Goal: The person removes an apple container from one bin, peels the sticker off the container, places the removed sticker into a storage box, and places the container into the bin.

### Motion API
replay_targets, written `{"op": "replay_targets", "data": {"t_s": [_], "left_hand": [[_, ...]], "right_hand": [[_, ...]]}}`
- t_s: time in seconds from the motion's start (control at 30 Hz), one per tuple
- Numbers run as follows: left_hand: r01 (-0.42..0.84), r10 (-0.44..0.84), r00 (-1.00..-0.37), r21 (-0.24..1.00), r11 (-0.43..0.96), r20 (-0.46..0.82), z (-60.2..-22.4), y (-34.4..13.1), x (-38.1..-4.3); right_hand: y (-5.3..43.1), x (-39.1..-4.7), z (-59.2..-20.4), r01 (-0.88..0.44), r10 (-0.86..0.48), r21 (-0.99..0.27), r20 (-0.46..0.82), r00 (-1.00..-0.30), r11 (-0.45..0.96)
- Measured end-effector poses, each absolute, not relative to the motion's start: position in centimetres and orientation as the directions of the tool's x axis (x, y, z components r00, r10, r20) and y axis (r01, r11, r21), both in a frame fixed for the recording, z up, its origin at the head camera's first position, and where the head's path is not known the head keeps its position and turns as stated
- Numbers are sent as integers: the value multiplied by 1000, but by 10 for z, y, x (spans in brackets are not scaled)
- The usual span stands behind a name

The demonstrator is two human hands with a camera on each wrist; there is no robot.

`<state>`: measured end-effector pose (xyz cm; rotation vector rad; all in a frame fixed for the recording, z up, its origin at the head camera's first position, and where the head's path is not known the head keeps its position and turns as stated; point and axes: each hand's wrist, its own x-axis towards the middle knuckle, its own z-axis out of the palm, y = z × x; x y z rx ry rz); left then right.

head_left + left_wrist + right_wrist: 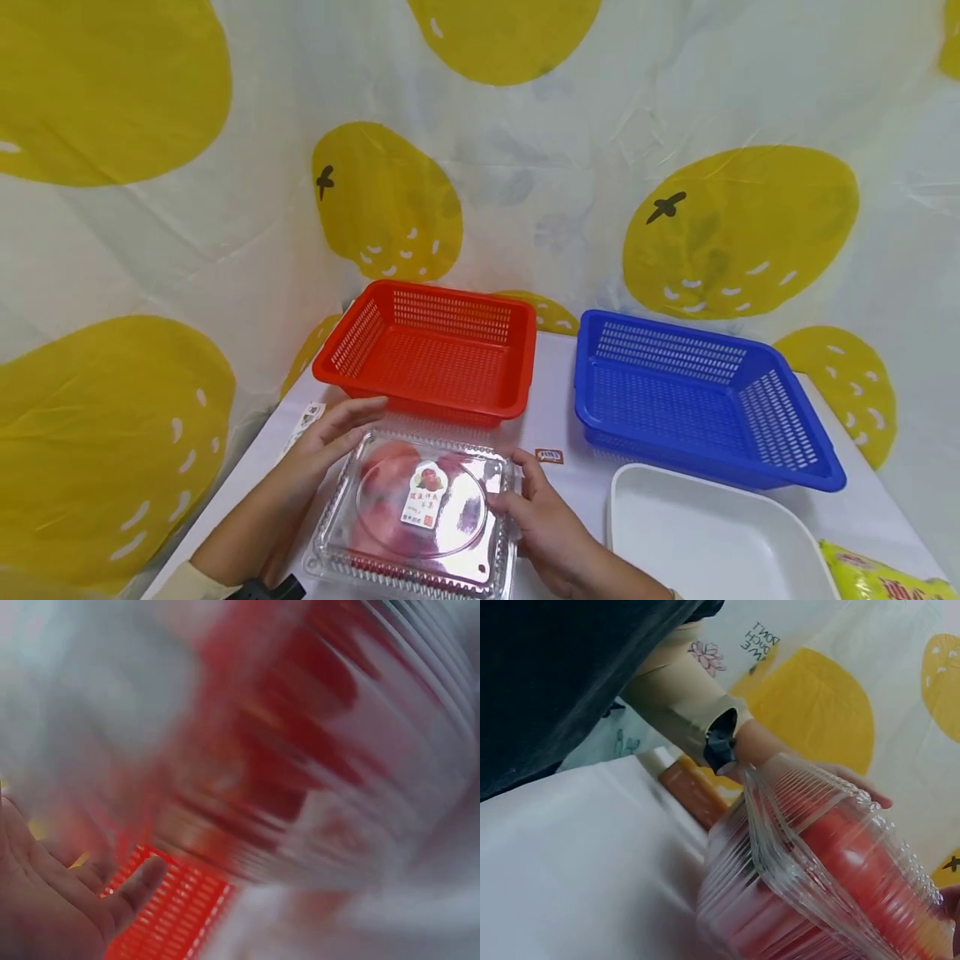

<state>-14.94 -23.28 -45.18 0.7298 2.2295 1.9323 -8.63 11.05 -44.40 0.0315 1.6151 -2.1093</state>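
Observation:
A clear plastic clamshell box [420, 517] with round red fruit inside and a white label [425, 496] on its lid is in the lower middle of the head view. My right hand [551, 521] grips its right edge, thumb on the lid. Beside the box's left edge, my left hand [318, 458] has its fingers extended; whether they touch the plastic is unclear. In the left wrist view, the left hand [67, 892] shows an open palm near the blurred box [322, 750]. The right wrist view shows the box [817, 870] from the side, its lid and base rims close together.
Behind the box stands a red basket [442, 358], with a blue basket [660, 408] to its right. A white tray [712, 533] and a yellow packet [877, 575] are at the right. A small brown card [549, 456] lies on the table. A fruit-print sheet [540, 217] hangs behind.

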Motion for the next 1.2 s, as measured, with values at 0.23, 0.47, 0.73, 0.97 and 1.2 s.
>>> {"op": "replay_targets", "data": {"t_s": [0.23, 0.47, 0.73, 0.97, 1.2], "left_hand": [[301, 418, -877, 949, 92, 237, -462, -233, -144], [349, 433, -861, 929, 123, 266, -470, -229, -138], [316, 403, -897, 900, 299, 181, -465, -225, -130], [325, 401, -903, 856, 402, 154, -462, -222, -129], [321, 413, -901, 842, 434, 131, -461, -222, -130]], "right_hand": [[102, -80, -460, 354, -359, -913, -268, -894, -202], [104, -77, -466, 353, -357, -922, -281, -891, -156], [111, -80, -453, 218, -266, -965, -250, -931, 144], [121, -93, -434, -170, -313, -873, 21, -950, 456], [122, -110, -415, -499, -567, -729, 185, -803, 469]]}}
